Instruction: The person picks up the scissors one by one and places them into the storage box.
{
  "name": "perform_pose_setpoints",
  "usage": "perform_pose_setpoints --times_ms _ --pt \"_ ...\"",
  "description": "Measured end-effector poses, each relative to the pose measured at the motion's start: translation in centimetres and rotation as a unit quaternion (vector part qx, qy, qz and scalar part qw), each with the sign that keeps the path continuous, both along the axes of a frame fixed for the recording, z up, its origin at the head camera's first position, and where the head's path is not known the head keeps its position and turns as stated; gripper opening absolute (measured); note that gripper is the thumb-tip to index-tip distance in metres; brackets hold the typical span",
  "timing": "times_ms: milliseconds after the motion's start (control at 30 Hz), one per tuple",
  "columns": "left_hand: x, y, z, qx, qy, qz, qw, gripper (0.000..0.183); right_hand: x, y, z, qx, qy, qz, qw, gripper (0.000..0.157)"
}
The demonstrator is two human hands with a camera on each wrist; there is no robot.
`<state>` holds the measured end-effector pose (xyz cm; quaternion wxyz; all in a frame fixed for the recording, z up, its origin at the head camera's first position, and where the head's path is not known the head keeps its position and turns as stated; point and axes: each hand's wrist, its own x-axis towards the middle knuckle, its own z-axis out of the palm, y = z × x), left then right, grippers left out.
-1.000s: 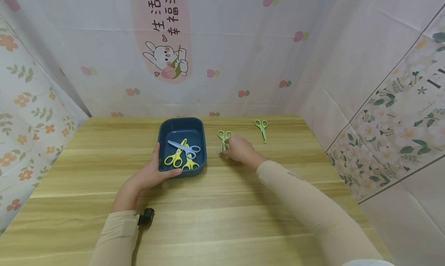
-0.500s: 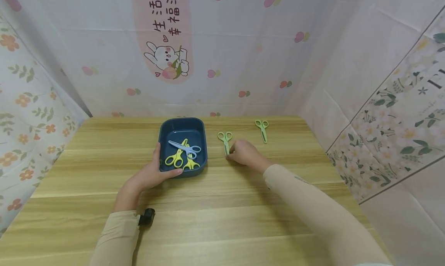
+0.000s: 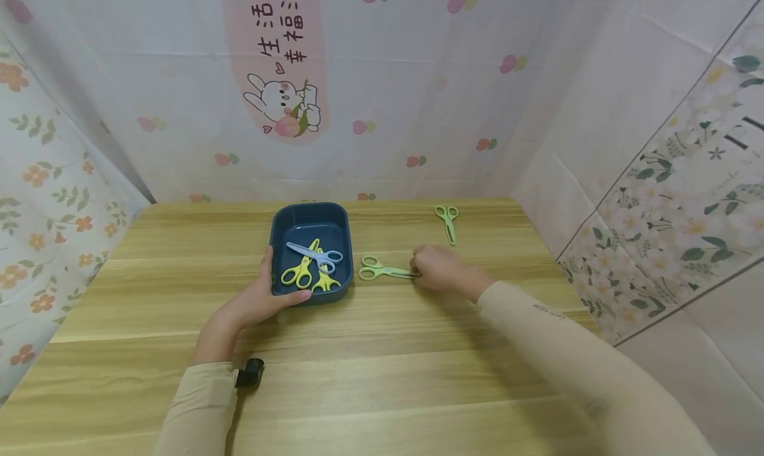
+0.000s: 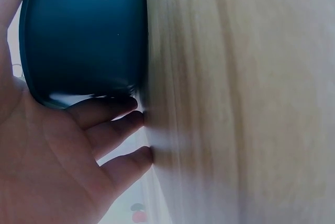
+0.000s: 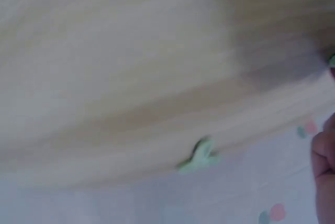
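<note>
My left hand (image 3: 256, 293) holds the near-left corner of a dark blue plastic box (image 3: 351, 257). Its thumb lies along the near rim, while the fingers are against the outer left wall, as the left wrist view also shows. Inside lie light blue scissors (image 3: 313, 252) across two yellow-green pairs, one being these scissors (image 3: 303, 267). On the table right of the box, my right hand (image 3: 442, 268) pinches green scissors (image 3: 382, 270) by the blade tip; their handle loops point at the box. Only part of that hand (image 5: 325, 156) shows in the blurred right wrist view.
Another pair of green scissors (image 3: 447, 224) lies at the back right of the wooden table (image 3: 334, 390), blades toward the front. A printed cloth (image 3: 382, 91) hangs behind the table's far edge, with patterned cloths at both sides.
My right hand has moved right and slightly nearer, swinging the green scissors from pointing toward the front to lying crosswise, loops leftward. The left hand and the box have stayed put.
</note>
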<state>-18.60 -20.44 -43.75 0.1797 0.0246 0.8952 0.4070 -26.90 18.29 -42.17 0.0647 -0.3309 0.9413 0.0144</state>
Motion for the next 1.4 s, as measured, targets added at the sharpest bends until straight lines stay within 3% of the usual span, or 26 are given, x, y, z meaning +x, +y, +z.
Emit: perform_pose_setpoints --times_ms 100,167,367,500,600,733,867,1100,1400 --pt "0.1 -0.1 0.0 -0.003 -0.001 0.002 1.0 0.141 -0.3 1.4 0.1 0.042 0.059 0.063 0.995 0.007" --pt "0.1 -0.1 0.0 -0.004 0.0 0.002 1.0 0.141 -0.5 2.2 -0.1 0.048 0.081 0.068 0.993 0.009" --pt "0.0 0.1 -0.1 0.001 0.003 -0.004 1.0 0.142 -0.8 3.5 -1.0 0.028 0.123 0.0 0.992 0.014" --pt "0.0 0.1 -0.1 0.001 0.001 -0.003 1.0 0.141 -0.6 3.0 -1.0 0.002 0.093 -0.048 0.994 0.024" --pt "0.0 0.1 0.1 0.004 0.001 -0.001 1.0 0.141 -0.5 2.3 -0.8 -0.028 0.037 -0.074 0.996 0.031" --pt "0.0 0.2 0.1 0.009 0.005 -0.001 0.9999 0.141 -0.3 1.6 -0.7 -0.033 -0.045 -0.078 0.995 0.037" --pt "-0.1 0.2 -0.2 0.005 0.006 -0.004 1.0 0.141 0.3 1.2 -0.6 -0.023 -0.089 -0.083 0.992 0.053" --pt "0.1 0.3 -0.3 0.001 0.0 -0.001 1.0 0.141 2.7 0.9 -0.3 -0.051 -0.068 -0.12 0.989 0.07" --pt "0.1 0.1 0.0 -0.004 0.007 0.002 1.0 0.14 6.5 -0.5 -1.8 -0.032 0.017 -0.131 0.991 0.065"
